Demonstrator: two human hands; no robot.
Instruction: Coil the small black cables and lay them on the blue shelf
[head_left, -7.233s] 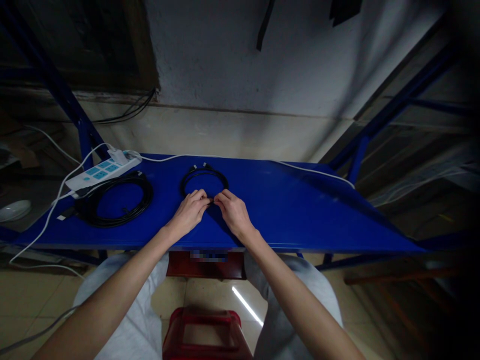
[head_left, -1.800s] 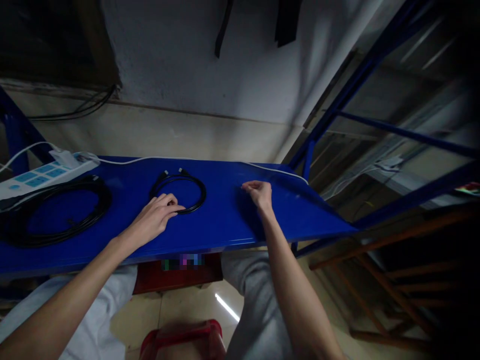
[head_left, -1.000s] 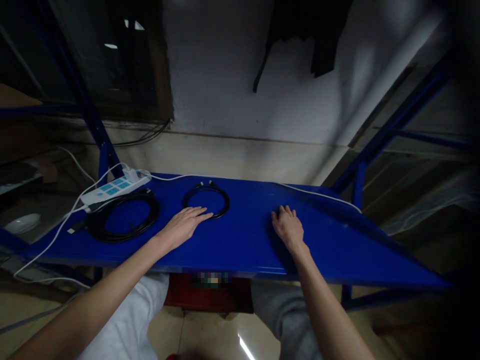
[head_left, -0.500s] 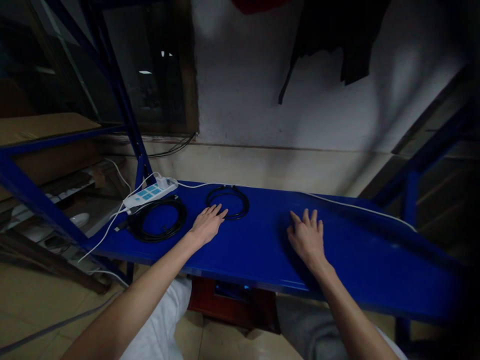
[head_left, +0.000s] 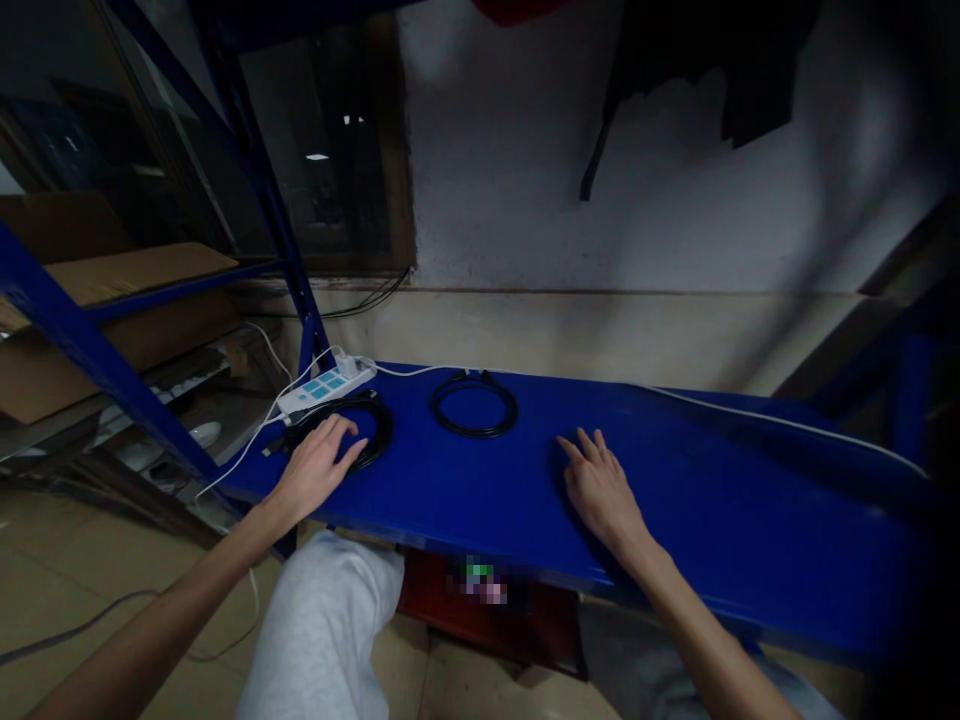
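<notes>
My left hand (head_left: 315, 468) lies open over the near part of a large coil of black cable (head_left: 373, 436) at the left end of the blue shelf (head_left: 712, 500); its fingers are spread on the coil. A smaller black cable coil (head_left: 475, 404) lies flat further back, free of both hands. My right hand (head_left: 600, 488) rests open and flat on the bare blue surface, to the right of the small coil and holding nothing.
A white power strip (head_left: 325, 382) with blue sockets sits behind the large coil. A white cord (head_left: 765, 420) runs along the shelf's back edge. Blue rack posts (head_left: 90, 360) and cardboard (head_left: 112, 275) stand left. A red stool (head_left: 480, 610) is under the shelf.
My left hand has moved left from the small coil onto the large coil. My right hand stays flat on the shelf. The view has swung leftwards.
</notes>
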